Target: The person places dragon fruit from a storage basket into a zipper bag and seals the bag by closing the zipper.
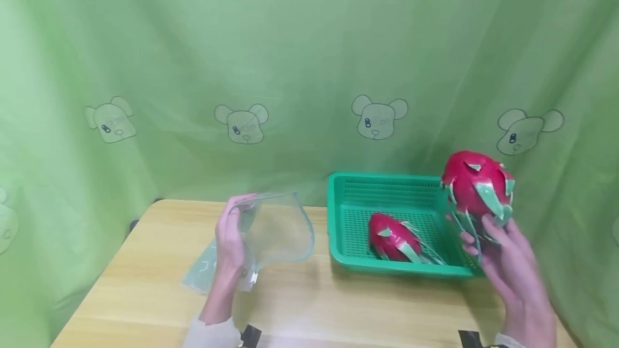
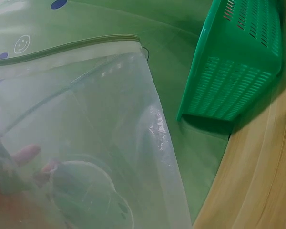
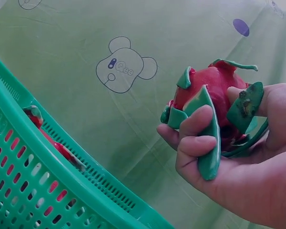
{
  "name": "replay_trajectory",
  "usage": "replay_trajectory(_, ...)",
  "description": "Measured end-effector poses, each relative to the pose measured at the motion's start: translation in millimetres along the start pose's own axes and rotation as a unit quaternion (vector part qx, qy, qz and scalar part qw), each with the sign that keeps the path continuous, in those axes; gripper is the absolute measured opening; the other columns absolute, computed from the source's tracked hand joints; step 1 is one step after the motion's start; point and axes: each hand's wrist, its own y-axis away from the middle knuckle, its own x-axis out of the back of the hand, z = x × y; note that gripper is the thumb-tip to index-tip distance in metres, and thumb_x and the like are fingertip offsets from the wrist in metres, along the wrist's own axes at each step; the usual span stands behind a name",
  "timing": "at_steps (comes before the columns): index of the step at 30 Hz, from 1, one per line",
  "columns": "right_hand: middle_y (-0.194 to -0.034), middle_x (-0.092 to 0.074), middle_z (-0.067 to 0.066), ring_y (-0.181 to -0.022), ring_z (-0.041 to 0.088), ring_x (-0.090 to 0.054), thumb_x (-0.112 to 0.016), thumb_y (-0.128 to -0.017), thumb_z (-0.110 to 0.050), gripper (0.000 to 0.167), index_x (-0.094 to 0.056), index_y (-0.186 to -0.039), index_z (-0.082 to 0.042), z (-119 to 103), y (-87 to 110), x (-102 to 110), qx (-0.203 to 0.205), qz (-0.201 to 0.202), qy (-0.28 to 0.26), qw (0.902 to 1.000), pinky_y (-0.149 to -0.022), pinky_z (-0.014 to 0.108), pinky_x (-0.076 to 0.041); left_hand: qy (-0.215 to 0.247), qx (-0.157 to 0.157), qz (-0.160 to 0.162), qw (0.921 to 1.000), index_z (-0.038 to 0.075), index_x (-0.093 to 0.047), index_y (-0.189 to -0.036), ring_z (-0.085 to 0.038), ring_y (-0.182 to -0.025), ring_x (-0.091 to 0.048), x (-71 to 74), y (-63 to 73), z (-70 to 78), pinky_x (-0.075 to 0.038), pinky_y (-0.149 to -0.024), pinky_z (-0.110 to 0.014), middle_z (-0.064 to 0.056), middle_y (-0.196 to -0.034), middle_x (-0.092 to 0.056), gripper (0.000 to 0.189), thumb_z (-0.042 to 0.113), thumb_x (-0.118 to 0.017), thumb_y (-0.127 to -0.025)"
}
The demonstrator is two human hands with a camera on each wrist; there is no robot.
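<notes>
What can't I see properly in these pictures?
Head view: the bottom of the held dragon fruit, hidden by the right hand.
Left wrist view: the left hand, blurry behind the cloudy bag and cut off by the edge.
Right wrist view: most of the other dragon fruit, behind the basket.

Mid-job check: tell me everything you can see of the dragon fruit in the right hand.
The dragon fruit is rounded, with smooth, glossy pinkish-red skin and green, leaf-like scales, some long and standing away from it; one scale shows a dark brownish patch. The right hand grips its lower part with thumb and curled fingers. It is held up near the right end of the green basket, not touching it in the right wrist view.
</notes>
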Motion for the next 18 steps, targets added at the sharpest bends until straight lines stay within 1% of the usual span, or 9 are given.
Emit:
replay_trajectory(3, -0.142, -0.057, 0.027, -0.091, 0.026, -0.066, -0.021, -0.112, -0.005, 0.056, -0.015, -0.165, -0.019, -1, -0.1, -3, 0.003, -0.012, 0.006, 0.9999, -0.076, 0.032, -0.058, 0.004, 0.002, 0.002, 1.0000, 0.002, -0.065, -0.124, -0.021, -0.119, -0.059, 2.6, 1.2, 0.0, -0.038, -0.110, -0.043, -0.009, -0.124, -0.068, 0.043, 0.013, -0.027, -0.106)
replay_trajectory(6, -0.146, -0.053, 0.025, -0.093, 0.026, -0.064, -0.020, -0.112, -0.009, 0.055, -0.013, -0.166, -0.018, -1, -3.5, -6, 0.008, -0.025, 0.024, 0.9994, -0.077, 0.031, -0.056, 0.005, -0.004, 0.008, 0.9999, 0.000, -0.064, -0.123, -0.021, -0.117, -0.059, 5.0, 1.3, 0.6, -0.039, -0.109, -0.042, -0.010, -0.123, -0.069, 0.043, 0.013, -0.027, -0.106)
replay_trajectory(12, -0.149, -0.049, 0.027, -0.091, 0.026, -0.060, -0.016, -0.112, -0.013, 0.054, -0.009, -0.166, -0.016, -3, -4.3, -11, 0.028, -0.046, 0.039, 0.9978, -0.073, 0.031, -0.054, -0.001, -0.011, 0.003, 0.9999, -0.001, -0.064, -0.123, -0.023, -0.116, -0.060, 3.6, 0.4, 0.8, -0.039, -0.109, -0.038, -0.012, -0.122, -0.069, 0.044, 0.014, -0.027, -0.106)
replay_trajectory(14, -0.148, -0.050, 0.025, -0.089, 0.025, -0.060, -0.016, -0.113, -0.016, 0.054, -0.010, -0.166, -0.016, -4, -2.2, -12, 0.030, -0.040, 0.060, 0.9970, -0.072, 0.030, -0.054, 0.005, -0.011, 0.000, 0.9999, -0.002, -0.064, -0.123, -0.023, -0.115, -0.060, 2.1, 0.1, 0.2, -0.039, -0.109, -0.037, -0.013, -0.122, -0.069, 0.044, 0.014, -0.027, -0.107)
replay_trajectory(17, -0.146, -0.053, 0.021, -0.087, 0.022, -0.059, -0.018, -0.112, -0.022, 0.054, -0.012, -0.166, -0.017, -7, 1.9, -14, 0.032, -0.016, 0.099, 0.9945, -0.070, 0.027, -0.054, 0.017, -0.009, 0.000, 0.9998, -0.003, -0.064, -0.122, -0.024, -0.113, -0.060, -0.3, -0.1, -0.1, -0.041, -0.108, -0.036, -0.014, -0.121, -0.069, 0.044, 0.014, -0.026, -0.107)
replay_trajectory(18, -0.146, -0.053, 0.021, -0.087, 0.022, -0.060, -0.020, -0.112, -0.022, 0.054, -0.013, -0.165, -0.017, -8, 3.3, -15, 0.035, -0.007, 0.097, 0.9946, -0.070, 0.027, -0.054, 0.020, -0.007, -0.001, 0.9998, -0.003, -0.064, -0.122, -0.024, -0.113, -0.060, -1.0, 0.0, -0.5, -0.041, -0.108, -0.035, -0.014, -0.120, -0.069, 0.044, 0.014, -0.026, -0.108)
